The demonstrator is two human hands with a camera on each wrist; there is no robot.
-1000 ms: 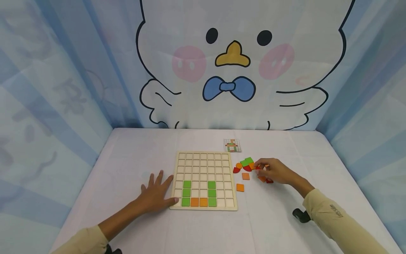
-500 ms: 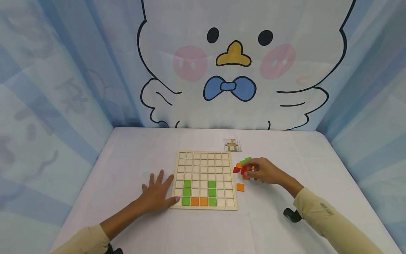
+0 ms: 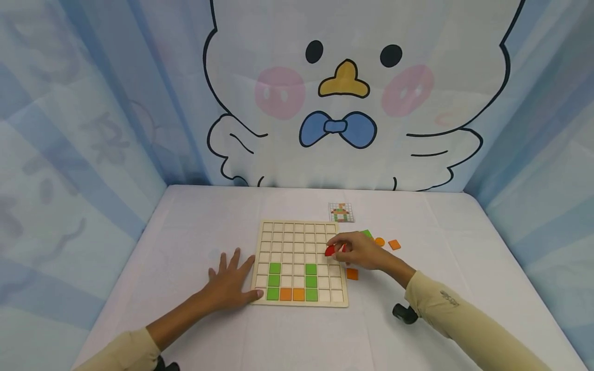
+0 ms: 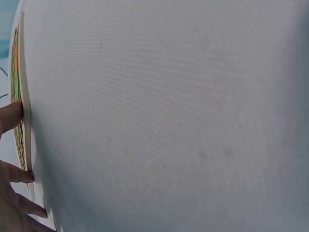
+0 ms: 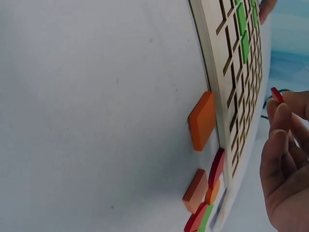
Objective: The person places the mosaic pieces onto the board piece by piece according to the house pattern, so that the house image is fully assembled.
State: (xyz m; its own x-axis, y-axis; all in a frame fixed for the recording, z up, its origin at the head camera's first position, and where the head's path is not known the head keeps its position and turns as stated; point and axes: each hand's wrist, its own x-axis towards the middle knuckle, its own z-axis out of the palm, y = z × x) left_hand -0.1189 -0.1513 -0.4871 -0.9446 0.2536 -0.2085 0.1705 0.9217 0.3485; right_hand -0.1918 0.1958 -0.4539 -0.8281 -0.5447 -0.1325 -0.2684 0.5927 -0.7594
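Over the right side of a wooden grid board [image 3: 299, 306], my right hand [image 3: 359, 250] pinches a small red piece [image 3: 329, 251] between thumb and fingers. The same red piece [image 5: 277, 95] shows at the fingertips in the right wrist view, held above the board. My left hand [image 3: 230, 283] lies spread at the board's left edge, thumb and fingertip touching its rim. On the board, green squares [image 3: 274, 281] stand in two columns, with orange squares [image 3: 285, 294] between them in the bottom row.
Right of the board lie loose pieces: an orange square [image 3: 352, 274], an orange circle [image 3: 379, 241], another orange square [image 3: 394, 245] and a green piece [image 3: 367, 233]. More are partly hidden by the right hand. A small pattern card [image 3: 341, 212] lies behind the board.
My right hand has moved left from the loose pieces to over the board's right side, carrying the red piece. My left hand stays at the board's edge.
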